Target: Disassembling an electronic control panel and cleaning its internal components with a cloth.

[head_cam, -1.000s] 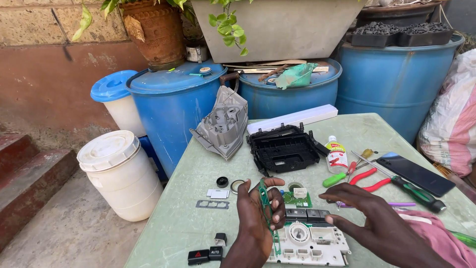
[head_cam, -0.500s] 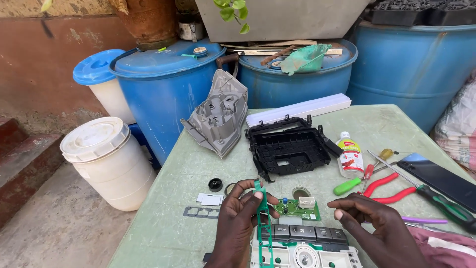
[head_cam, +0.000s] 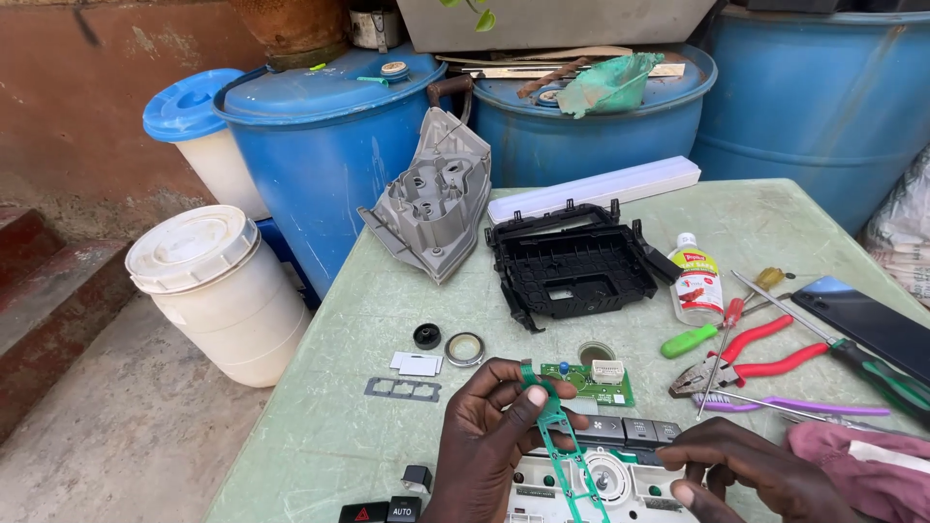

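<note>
My left hand point(head_cam: 489, 441) pinched one thin green strip point(head_cam: 562, 441) between thumb and fingers, holding it up over the one white panel point(head_cam: 601, 484) that lay at the table's point(head_cam: 320, 387) near edge. My right hand point(head_cam: 751, 470) rested on that panel's right side, fingers curled down against it; whether it gripped anything I could not tell. Just beyond sat one small green circuit board point(head_cam: 591, 380), and past it one black frame point(head_cam: 572, 266) and one grey housing point(head_cam: 431, 199) tilted on edge. To my left lay one black knob point(head_cam: 427, 336) and one ring point(head_cam: 465, 349). On my right were one red-handled pliers point(head_cam: 751, 363), one green-handled screwdriver point(head_cam: 693, 339) and one small bottle point(head_cam: 696, 279). Three blue barrels point(head_cam: 320, 145) stood behind the table.
</note>
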